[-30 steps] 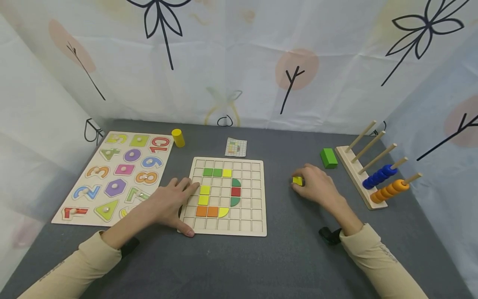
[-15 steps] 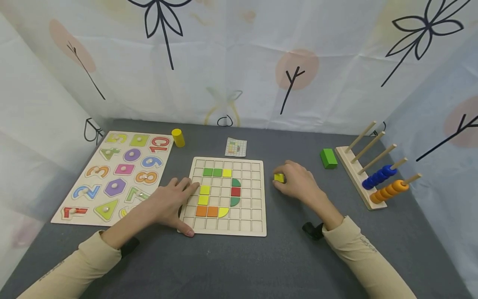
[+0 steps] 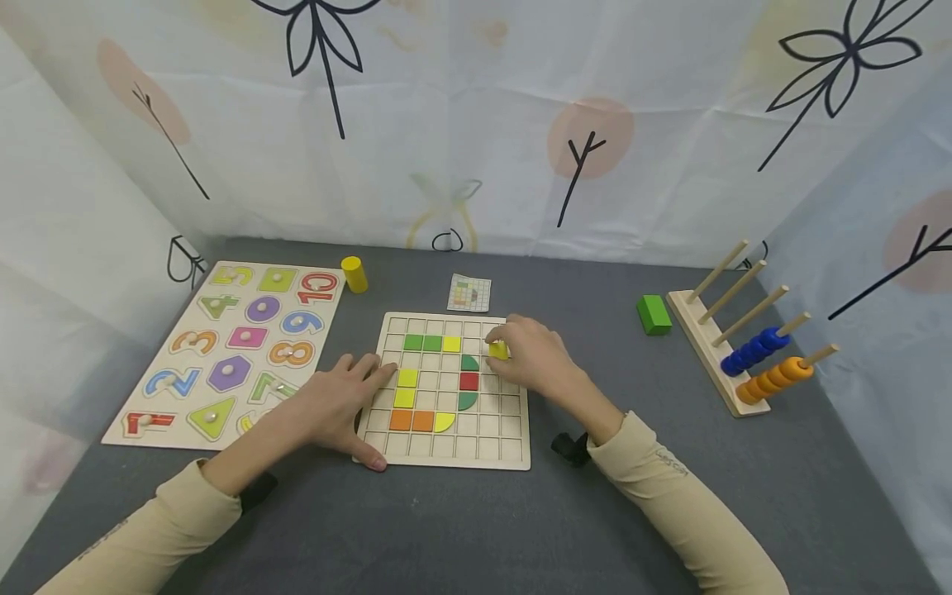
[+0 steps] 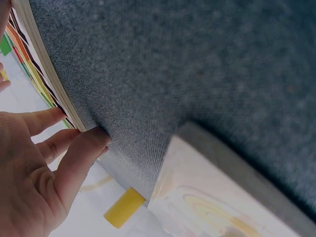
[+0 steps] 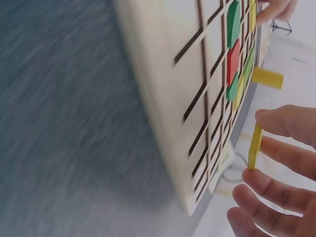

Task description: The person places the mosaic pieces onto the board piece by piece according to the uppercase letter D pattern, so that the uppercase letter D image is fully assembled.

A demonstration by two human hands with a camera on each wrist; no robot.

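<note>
A wooden grid board (image 3: 416, 456) lies mid-table with green, yellow, red and orange tiles set in its squares. My right hand (image 3: 534, 355) pinches a yellow tile (image 3: 498, 350) over the board's upper right squares. In the right wrist view that tile (image 5: 255, 146) is thin and flat, held on edge between thumb and fingers. My left hand (image 3: 338, 411) rests on the board's left edge, its fingers spread along the side and the thumb at the lower left corner. The left wrist view shows those fingers (image 4: 54, 145) touching the board's edge.
A number and shape puzzle board (image 3: 186, 343) lies at the left. Behind the grid stand a yellow cylinder (image 3: 354, 274) and a small pattern card (image 3: 469, 293). To the right are a green block (image 3: 654, 315) and a peg stand (image 3: 717, 351) with blue and orange beads.
My right hand has moved left with the yellow tile, from the table at the right to above the grid board. My left hand has stayed in place.
</note>
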